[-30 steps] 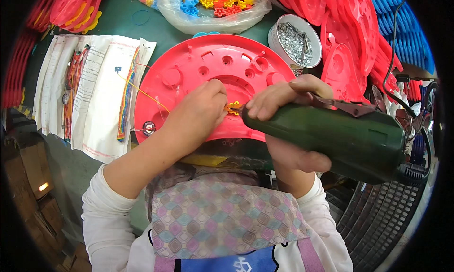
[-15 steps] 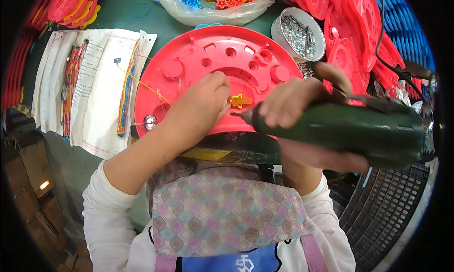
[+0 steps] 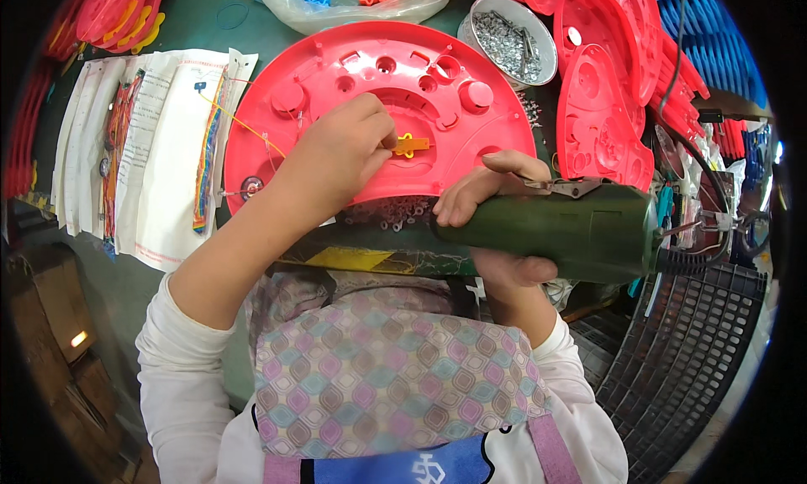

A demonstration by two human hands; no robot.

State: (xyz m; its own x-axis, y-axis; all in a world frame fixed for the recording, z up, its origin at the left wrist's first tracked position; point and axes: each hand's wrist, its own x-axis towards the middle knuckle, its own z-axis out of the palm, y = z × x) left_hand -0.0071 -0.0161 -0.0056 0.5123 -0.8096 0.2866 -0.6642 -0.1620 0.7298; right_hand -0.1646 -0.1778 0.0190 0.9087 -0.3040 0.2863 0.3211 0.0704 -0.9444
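A red half-round plastic panel with moulded rings and holes lies in front of me on the table. My left hand rests over its middle, fingers closed at the left edge of a yellow star-shaped piece. An orange strip lies across that star. Near the panel's front right edge, my right hand is wrapped round a dark green electric screwdriver, which points left. The screwdriver's tip cannot be made out. Thin wires and a small round silver part lie at the panel's left.
Loose small metal parts lie along the panel's front edge. A white bowl of screws and a bag of coloured stars stand behind. Paper with wire bundles is at left, stacked red panels at right.
My right hand has drawn the screwdriver toward me, away from the star, and its rear end has swung left. My left hand stays by the star. The whole view has shifted slightly.
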